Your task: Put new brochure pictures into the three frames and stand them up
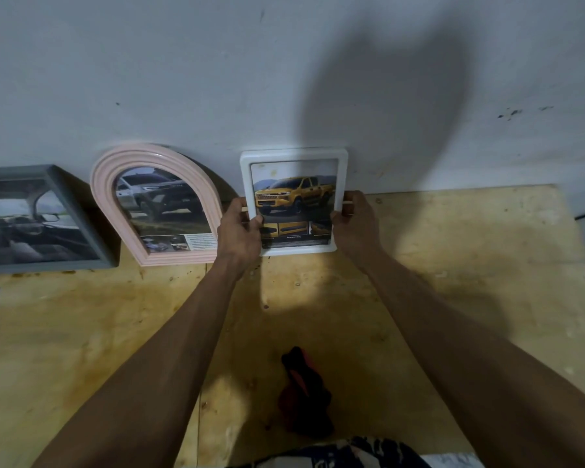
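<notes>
Head cam, L to R: grey frame [48, 217] and pink arched frame [156, 204] lean on wall [217, 79] at far L. My left hand [238, 231] and right hand [357, 219] grip white frame [294, 155] w/ yellow truck pic by its sides, upright on plywood table [453, 265] against the wall.

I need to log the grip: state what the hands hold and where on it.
Both hold the white frame by its side edges: left hand on its left edge, right hand on its right, low on the frame.
</notes>
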Tool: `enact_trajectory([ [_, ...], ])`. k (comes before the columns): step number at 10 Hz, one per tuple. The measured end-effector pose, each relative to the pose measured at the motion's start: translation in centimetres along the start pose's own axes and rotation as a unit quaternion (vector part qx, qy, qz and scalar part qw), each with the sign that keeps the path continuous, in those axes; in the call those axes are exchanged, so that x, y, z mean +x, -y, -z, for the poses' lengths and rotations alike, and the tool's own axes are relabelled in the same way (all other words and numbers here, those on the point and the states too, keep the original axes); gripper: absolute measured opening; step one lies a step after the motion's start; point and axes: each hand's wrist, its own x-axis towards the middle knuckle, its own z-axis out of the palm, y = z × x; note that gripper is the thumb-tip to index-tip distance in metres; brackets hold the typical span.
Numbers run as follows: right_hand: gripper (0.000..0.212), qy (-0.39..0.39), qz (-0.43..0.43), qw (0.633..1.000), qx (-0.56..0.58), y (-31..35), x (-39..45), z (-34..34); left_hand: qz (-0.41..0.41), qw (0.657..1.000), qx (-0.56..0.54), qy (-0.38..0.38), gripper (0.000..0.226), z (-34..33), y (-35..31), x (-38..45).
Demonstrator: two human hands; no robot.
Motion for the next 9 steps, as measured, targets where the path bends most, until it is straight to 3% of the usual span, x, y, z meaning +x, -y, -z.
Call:
enact_trajectory([
  [7,0.032,0.015,0.011,1.000,-0.010,-0.01,0.24,-0.11,-0.006,0.999,0.040,-0.011,0.026,-0.23,0.31,0.28],
  [9,0.050,0.027,0.010,1.000,0.011,0.23,0.01,0.14,0.002,0.999,0.034,-0.008,0.037,-0.09,-0.03,-0.33],
])
